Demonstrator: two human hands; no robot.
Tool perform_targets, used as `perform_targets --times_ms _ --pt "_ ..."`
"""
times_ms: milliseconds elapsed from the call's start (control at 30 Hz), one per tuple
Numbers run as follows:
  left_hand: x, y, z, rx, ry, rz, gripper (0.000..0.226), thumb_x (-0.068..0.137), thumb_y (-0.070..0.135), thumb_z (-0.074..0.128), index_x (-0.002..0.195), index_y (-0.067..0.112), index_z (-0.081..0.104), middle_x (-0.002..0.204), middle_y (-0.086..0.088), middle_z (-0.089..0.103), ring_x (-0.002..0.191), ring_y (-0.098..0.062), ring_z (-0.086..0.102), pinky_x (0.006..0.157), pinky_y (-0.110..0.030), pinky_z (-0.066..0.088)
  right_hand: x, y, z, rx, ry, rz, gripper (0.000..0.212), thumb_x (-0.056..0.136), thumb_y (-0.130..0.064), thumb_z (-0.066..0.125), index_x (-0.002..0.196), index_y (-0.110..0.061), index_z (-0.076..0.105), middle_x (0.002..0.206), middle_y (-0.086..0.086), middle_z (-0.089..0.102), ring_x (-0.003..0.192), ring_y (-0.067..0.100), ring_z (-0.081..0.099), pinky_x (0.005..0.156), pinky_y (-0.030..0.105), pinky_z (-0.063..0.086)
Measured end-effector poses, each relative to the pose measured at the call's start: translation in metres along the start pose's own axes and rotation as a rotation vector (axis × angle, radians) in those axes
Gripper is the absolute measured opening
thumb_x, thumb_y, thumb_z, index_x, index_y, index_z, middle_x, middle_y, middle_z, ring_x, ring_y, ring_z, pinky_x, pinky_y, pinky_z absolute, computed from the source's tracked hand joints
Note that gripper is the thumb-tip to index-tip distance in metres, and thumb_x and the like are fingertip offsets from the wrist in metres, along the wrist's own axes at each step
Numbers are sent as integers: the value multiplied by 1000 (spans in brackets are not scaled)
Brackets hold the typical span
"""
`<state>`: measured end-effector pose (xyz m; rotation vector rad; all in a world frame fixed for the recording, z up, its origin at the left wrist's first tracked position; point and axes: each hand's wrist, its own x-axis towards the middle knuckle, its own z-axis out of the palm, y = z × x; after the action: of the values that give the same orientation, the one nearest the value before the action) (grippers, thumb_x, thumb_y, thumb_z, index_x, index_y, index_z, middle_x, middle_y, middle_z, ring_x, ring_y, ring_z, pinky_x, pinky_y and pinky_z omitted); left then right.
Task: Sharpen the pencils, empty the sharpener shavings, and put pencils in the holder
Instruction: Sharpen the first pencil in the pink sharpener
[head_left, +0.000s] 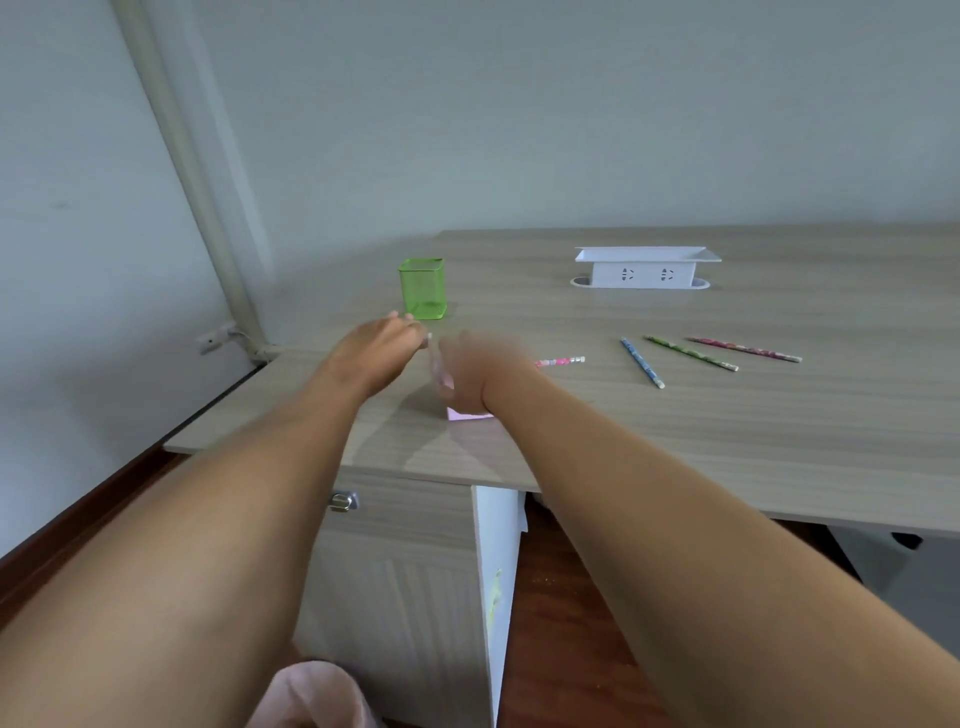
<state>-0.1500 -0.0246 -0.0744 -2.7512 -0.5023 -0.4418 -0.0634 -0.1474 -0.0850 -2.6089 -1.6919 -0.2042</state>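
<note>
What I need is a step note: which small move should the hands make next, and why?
Probably seat the blurred pencil between the left hand and right hand into the pink block beneath, likely the sharpener. The green holder looks empty and other pencils lie loose on the desk, so sharpening seems barely begun.

Right hand (475, 371) blurred, pink box (467, 414) beneath mostly hidden (base shows), grip unclear
</note>
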Motion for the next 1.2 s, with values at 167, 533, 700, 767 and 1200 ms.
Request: perform_targets --times_ms 167,533,700,767,1200 --pt "-16 11 -11 -76 61 -46 24 98 15 38 94 4 59 103 -20 60 100 -36 58 74 -39 43 2 1 0 -26 -52 -17 59 95 -44 44 143 -12 27 143 12 33 129 35 44 104 48 41" --pt "-50 28 -12 -85 49 -78 24 97 17 43 88 4 61 90 -20 64 85 -40 60 67 -43 45 -2 0 -3 -11 -75 -37 62 94 -43 49 143 -11 27 146 13 31 130 35 43 102 45 39" --pt "-50 29 -14 -98 38 -81 25 98 19 44 90 3 62 90 -21 65 84 -41 61 67 -43 45 0 0 -6 -7 -87 -39 64 94 -44 49 144 -11 27 147 13 29 130 36 44 101 44 40" --pt "-50 29 -16 -88 22 -79 28 98 20 43 90 2 62 90 -23 64 84 -42 60 68 -43 45 1 1 -6 -4 -90 -38 64 94 -44 50 144 -11 26 148 12 29 130 35 44 102 44 40" --pt "-58 44 -20 -128 -100 -153 23 97 16 47 99 0 63 97 -25 64 89 -43 60 69 -37 41 -2 0 -7 6 -94 -24 61 93 -43 50 142 -12 30 146 11 31 131 34 43 103 46 40"
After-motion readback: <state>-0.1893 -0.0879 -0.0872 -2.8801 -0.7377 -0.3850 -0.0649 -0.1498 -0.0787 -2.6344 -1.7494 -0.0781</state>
